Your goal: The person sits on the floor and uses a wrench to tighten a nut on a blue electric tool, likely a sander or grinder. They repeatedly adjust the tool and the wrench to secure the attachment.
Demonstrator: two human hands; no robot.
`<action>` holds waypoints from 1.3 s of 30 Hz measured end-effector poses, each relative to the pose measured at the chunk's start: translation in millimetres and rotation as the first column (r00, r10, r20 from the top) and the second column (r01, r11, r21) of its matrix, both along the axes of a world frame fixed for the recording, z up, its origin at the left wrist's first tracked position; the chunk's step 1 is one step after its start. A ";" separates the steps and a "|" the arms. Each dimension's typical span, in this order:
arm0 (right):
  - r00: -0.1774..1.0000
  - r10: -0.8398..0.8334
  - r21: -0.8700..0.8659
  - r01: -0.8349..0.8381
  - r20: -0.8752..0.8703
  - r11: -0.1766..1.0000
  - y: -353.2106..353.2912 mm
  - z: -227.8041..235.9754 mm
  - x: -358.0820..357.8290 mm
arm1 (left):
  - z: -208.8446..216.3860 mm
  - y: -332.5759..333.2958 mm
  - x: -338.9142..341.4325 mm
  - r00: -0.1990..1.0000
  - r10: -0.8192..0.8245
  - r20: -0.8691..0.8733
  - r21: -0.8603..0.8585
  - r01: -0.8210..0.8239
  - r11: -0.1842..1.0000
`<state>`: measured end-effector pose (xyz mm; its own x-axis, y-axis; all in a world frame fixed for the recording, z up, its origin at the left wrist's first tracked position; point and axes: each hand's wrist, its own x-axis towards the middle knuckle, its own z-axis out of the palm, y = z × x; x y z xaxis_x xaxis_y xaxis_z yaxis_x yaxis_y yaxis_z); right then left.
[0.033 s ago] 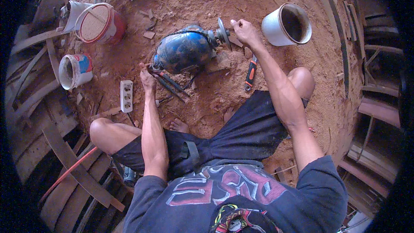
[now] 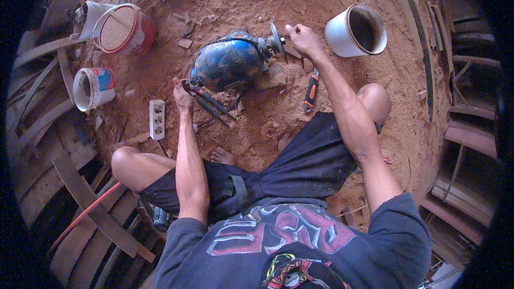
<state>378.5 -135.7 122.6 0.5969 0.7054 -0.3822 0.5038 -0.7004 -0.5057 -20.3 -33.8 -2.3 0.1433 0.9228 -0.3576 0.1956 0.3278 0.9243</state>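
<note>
Red bucket (image 2: 144, 35) holds pale grains (image 2: 115, 33); white bucket (image 2: 338, 33) near right hand (image 2: 304, 41), contents unclear.

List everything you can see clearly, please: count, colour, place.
Machine: 1, blue, centre
Disc: 1, grey, machine's right end
Pliers: 1, dark, below machine
Tool: 1, orange-black, right of pliers
Power strip: 1, white, left
Buckets: 3, white right, red upper left, white-red-blue left
Container: 1, white, by red bucket
Wood strips: many, brown-grey, both sides
Cord: 1, orange, lower left
Shirt: 1, dark, bottom
Shorts: 1, black, above shirt
Feet: 2, bare, below centre
Hands: 2, bare, left hand by machine, right hand by disc
</note>
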 end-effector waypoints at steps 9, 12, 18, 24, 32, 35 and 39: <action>0.895 0.142 0.291 -0.014 -0.423 0.957 -2.5 -7.8 -9.7 | 0.2 6.1 19.4 0.980 -0.196 -0.037 0.224 0.199 0.954; 0.895 0.188 0.364 -0.032 -0.403 0.931 -7.8 -5.3 -12.7 | 9.8 6.8 20.9 0.968 -0.228 -0.104 0.201 0.245 0.949; 0.931 0.201 0.342 -0.090 -0.304 0.935 -5.9 -28.4 1.8 | 5.1 4.0 31.9 0.984 -0.129 -0.121 0.478 0.171 0.862; 0.893 0.111 0.090 -0.080 -0.435 0.993 0.8 -9.8 -6.0 | -12.5 6.3 20.2 0.989 -0.139 -0.043 0.350 0.145 0.925; 0.918 0.251 0.116 -0.225 -0.307 0.967 0.7 -0.9 -6.5 | -3.2 2.3 23.6 0.991 -0.122 0.046 0.230 0.109 0.967; 0.950 0.235 0.091 -0.221 -0.206 0.971 1.6 -14.0 1.2 | 0.5 2.2 24.0 0.985 -0.163 -0.050 0.299 0.170 0.939; 0.985 0.166 0.117 -0.159 -0.052 0.980 5.3 -10.9 -10.7 | -15.3 10.5 11.0 0.996 0.025 -0.080 0.426 0.012 0.904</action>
